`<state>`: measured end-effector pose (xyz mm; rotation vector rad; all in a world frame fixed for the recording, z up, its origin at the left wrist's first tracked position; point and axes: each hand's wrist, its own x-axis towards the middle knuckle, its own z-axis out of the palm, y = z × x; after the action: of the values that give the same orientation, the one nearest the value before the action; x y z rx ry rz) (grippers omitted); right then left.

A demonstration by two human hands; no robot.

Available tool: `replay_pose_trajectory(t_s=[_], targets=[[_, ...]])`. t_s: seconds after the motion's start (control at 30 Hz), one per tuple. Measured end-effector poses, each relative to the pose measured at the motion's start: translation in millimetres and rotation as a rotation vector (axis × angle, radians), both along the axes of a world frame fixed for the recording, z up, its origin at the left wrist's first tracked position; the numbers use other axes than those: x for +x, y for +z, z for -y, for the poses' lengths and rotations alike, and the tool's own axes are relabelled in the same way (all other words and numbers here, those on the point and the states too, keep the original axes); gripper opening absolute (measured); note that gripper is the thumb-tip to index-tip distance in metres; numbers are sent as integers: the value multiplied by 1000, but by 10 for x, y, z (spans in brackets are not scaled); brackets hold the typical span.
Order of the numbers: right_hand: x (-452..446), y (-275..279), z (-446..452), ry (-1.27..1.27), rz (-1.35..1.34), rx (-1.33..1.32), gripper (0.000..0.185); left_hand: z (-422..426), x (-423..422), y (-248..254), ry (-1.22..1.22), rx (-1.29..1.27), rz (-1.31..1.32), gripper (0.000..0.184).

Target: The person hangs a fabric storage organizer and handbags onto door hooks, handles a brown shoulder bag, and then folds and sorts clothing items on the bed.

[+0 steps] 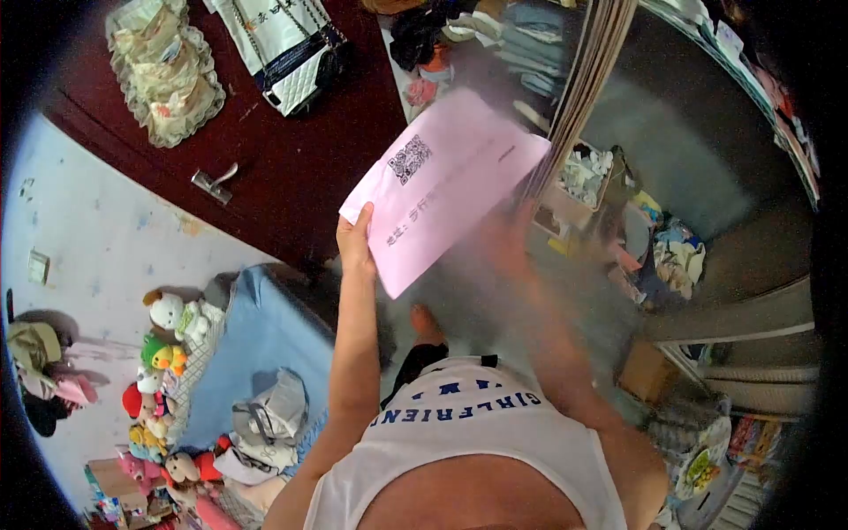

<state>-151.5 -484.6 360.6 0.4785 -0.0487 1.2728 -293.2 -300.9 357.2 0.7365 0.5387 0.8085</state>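
A pink sheet of paper (450,185) with a printed QR code and a line of large characters hangs tilted in front of me. My left hand (356,240) is closed on its lower left edge, thumb on the printed face. Just below the sheet's right side, my right hand (512,238) is smeared by motion. Its fingers cannot be made out, nor whether they touch the paper.
A dark red door (291,168) with a metal handle (216,184) and a hanging bag (300,75) stands at left. Plush toys line a blue-covered bed (252,344). At right are a wardrobe door edge (587,75) and a box of crumpled items (565,212).
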Motion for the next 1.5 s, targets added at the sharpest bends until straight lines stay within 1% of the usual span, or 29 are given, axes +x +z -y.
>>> replay_pose_trajectory(t_s=[0.07,0.13,0.17,0.23,0.27,0.33,0.37,0.4,0.47,0.53,0.6,0.67,0.73,0.77,0.8,0.87,0.93,1.0,1.03,1.07,1.13,1.17,1.2,1.27,1.33,1.37,1.4,1.43,1.5], targets=[[91,-177,-320,-351,647,-523,104,-183,273,-31,277,213,-60,21],[335,-386,-688,-26,-166,89,92,-411,449,-80,277,275,-102,19],[472,-336,-929,-334,434,-303,79,-537,559,-38,215,373,-150,16],[814,-183,-1235,-581,980,-907,46,-807,808,72,85,477,-115,14],[904,-88,-1339,-591,995,-909,46,-1041,874,30,-47,482,-128,19],[1140,91,-1597,-654,995,-1048,33,-1339,922,299,-289,419,65,36],[1200,255,-1700,-703,1043,-1144,29,-1582,929,330,-442,366,107,53],[1281,349,-1781,-717,1051,-1140,29,-1742,954,406,-473,273,110,57],[1361,430,-1895,-757,1324,-1198,29,-2055,995,537,-510,417,-112,59],[1367,497,-2030,-793,1327,-1169,30,-2307,1226,570,-524,478,-237,52],[1338,567,-2136,-603,1432,-1188,29,-2334,1450,597,-477,600,-255,54],[1388,678,-2222,-597,1480,-1229,33,-2475,1647,536,-462,565,-169,58],[1659,527,-2345,-599,1382,-1139,42,-2585,1825,533,-212,560,-61,57],[1773,479,-2406,-607,1318,-1078,54,-2561,1829,695,-264,499,-40,57],[1870,478,-2479,-622,1333,-1073,54,-2581,1889,779,-260,504,-20,57],[2054,514,-2648,-1104,1515,-1157,60,-2654,2069,888,-207,753,-16,59],[2246,827,-2790,-1109,1494,-1135,63,-2889,2236,968,-374,1011,-174,75],[2575,1033,-2941,-1253,1612,-1015,62,-3006,2426,1243,-422,1093,-354,82],[2773,1137,-3022,-1327,1668,-940,61,-3068,2547,1410,-358,1245,-497,79],[2945,1307,-3101,-1321,1705,-860,57,-3185,2703,1538,-313,1347,-605,59],[3296,1608,-3270,-1135,1652,-679,52,-3454,3027,1817,-320,1324,-647,35],[3541,1692,-3353,-1033,1637,-594,47,-3533,3168,1975,-36,1625,-658,21],[3724,1826,-3418,-1079,1720,-663,45,-3658,3337,2130,118,1788,-465,21],[3985,2175,-3470,-1580,2307,-1124,50,-3789,3690,2476,463,1992,-305,19],[4256,2464,-3562,-1920,2394,-956,67,-3909,4027,2877,139,1884,-300,14],[4402,2626,-3628,-1913,2449,-774,76,-3837,4106,3185,-171,1711,-509,10],[4529,2789,-3696,-1898,2499,-588,85,-3918,4289,3343,-262,1790,-296,10],[4610,2946,-3762,-1803,2593,-564,99,-3970,4469,3505,-173,1838,-190,10],[4752,3208,-3921,-1500,2517,-565,94,-4080,4828,3782,43,1836,-40,13]])
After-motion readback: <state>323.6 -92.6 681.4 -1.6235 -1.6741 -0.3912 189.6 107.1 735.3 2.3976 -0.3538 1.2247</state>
